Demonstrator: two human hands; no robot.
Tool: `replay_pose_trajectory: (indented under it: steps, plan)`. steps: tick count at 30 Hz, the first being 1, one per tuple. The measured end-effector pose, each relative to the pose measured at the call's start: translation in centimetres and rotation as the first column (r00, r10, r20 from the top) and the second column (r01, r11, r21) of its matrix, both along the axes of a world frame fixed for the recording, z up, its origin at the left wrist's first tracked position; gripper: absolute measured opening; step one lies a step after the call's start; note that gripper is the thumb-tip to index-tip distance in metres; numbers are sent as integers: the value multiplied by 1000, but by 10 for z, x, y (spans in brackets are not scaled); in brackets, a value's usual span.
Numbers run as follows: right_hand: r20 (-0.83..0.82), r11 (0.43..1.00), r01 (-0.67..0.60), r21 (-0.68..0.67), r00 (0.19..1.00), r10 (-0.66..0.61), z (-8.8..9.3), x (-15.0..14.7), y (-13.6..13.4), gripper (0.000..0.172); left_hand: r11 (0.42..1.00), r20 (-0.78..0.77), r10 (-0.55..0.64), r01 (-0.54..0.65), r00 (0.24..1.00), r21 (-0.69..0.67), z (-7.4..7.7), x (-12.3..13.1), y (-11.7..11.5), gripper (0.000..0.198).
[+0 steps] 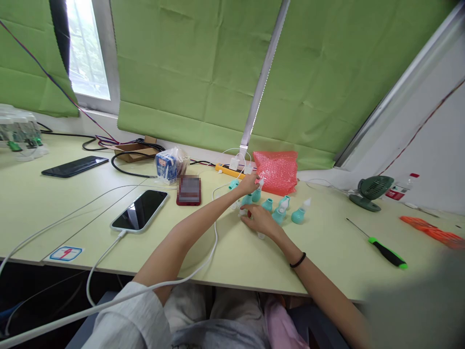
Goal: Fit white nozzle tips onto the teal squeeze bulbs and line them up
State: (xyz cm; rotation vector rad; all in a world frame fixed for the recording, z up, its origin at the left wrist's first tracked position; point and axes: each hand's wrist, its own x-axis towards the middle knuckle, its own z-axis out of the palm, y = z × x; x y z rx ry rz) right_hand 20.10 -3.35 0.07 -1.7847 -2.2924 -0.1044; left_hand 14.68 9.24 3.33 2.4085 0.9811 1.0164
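Several teal rubber bulbs, which look like nasal aspirators, stand close together around my hands. My left hand (250,184) reaches over the group with curled fingers, its fingertips at the clear nozzle (261,182) above a teal bulb (256,195). My right hand (260,218) is nearer to me, thumb and forefinger bent around a small whitish plastic piece (241,212), partly hidden. Right of it are an open-topped bulb (268,204), a bulb with a clear tip (279,215) and another tipped bulb (298,216). Another teal bulb (233,184) lies behind my left forearm.
A pink bubble-wrap bag (276,172) and a yellow power strip (229,170) lie behind. Phones (140,211) and a dark red device (189,190) are left; a white cable (215,232) crosses the table. To the right are a screwdriver (387,252) and a green fan (374,189).
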Motion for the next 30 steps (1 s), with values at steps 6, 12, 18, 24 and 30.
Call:
replay_pose_trajectory:
  steps: [6,12,18,24,30]
  plan:
    - [7,995,-34,90,999,34,-6,-9,0,26,974,-71,110,-93,991,206,-6,-45,-21,28]
    - [18,998,-27,62,1000,26,-11,-6,4,20,956,-480,23,121,877,268,-45,-102,-53,42]
    - [-41,998,-22,62,999,25,-8,0,5,14,956,-469,81,65,879,287,-53,-106,-65,29]
    - [-167,988,-28,152,985,54,-1,1,3,11,966,-408,35,73,912,247,-43,-114,-67,37]
    - [-239,990,-24,136,969,57,-5,-2,3,13,984,-306,-64,111,950,138,-41,-125,-64,41]
